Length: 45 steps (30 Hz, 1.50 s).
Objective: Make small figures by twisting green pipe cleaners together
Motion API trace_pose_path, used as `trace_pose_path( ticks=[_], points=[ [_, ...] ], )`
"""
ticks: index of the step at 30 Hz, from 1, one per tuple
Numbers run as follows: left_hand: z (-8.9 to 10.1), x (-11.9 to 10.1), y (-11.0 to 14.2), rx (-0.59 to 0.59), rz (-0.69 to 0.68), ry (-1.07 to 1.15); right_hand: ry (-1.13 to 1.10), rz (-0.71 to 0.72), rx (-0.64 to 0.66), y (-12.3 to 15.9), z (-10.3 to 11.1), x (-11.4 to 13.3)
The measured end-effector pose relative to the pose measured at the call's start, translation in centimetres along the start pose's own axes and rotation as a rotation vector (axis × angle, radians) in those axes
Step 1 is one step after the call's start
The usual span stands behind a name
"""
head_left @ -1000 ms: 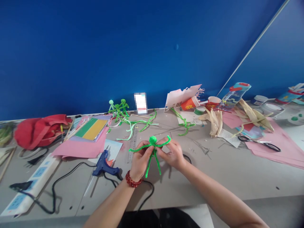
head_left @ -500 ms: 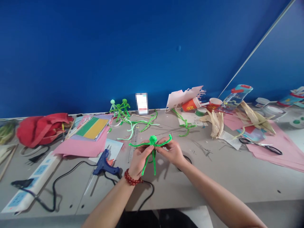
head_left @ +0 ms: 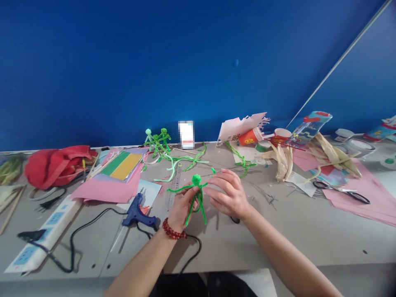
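A green pipe-cleaner figure (head_left: 196, 180) with a coiled head, two arms and two legs is held upright above the table. My left hand (head_left: 183, 203) pinches it at the body, just under the head. Beside its arm on the right is my right hand (head_left: 228, 193), fingers spread and loosely curved; part of that arm passes behind the fingertips, and whether they touch it I cannot tell. Similar pipe-cleaner figures (head_left: 157, 141) stand at the back, near loose pipe cleaners (head_left: 192, 161). More twisted green pipe cleaners (head_left: 243, 159) lie to the right of these.
A blue glue gun (head_left: 139, 211) and its cord lie left of my hands, near a white power strip (head_left: 46, 231). A metal ruler (head_left: 176, 183) lies behind. Scissors (head_left: 342, 192) rest on pink paper (head_left: 368, 206) at right. Paper cups (head_left: 250, 136) lie against the wall.
My right hand has let go of the figure's body, opened its fingers and shifted slightly right. My left hand still holds the figure, which has turned a little.
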State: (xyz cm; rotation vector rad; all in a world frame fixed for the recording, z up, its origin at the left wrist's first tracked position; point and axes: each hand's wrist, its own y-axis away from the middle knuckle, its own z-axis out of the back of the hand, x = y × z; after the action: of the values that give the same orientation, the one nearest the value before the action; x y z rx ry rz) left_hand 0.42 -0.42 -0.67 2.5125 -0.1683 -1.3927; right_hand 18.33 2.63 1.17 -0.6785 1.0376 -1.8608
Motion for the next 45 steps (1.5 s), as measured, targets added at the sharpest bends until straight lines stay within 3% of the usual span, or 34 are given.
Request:
trace_pose_path(
  ticks=[7, 19, 28, 37, 45],
  points=[
    [-0.2, -0.2, 0.2, 0.068, 0.057, 0.188, -0.002, -0.021, 0.069, 0.6, -0.8, -0.1],
    [-0.2, 0.1, 0.2, 0.088, 0.082, 0.192, 0.074, 0.048, 0.039, 1.1, -1.2, -0.2],
    [-0.4, 0.0, 0.1, 0.114, 0.02, 0.239, 0.102, 0.116, 0.051, 0.2, -0.7, -0.1],
    [-0.5, -0.7, 0.1, 0.236, 0.094, 0.216, 0.105, 0.177, -0.013, 0.2, -0.9, 0.3],
    [-0.3, -0.3, -0.1, 0.27, 0.124, 0.286, 0.083, 0.191, 0.037, -0.1, -0.7, 0.0]
  ],
)
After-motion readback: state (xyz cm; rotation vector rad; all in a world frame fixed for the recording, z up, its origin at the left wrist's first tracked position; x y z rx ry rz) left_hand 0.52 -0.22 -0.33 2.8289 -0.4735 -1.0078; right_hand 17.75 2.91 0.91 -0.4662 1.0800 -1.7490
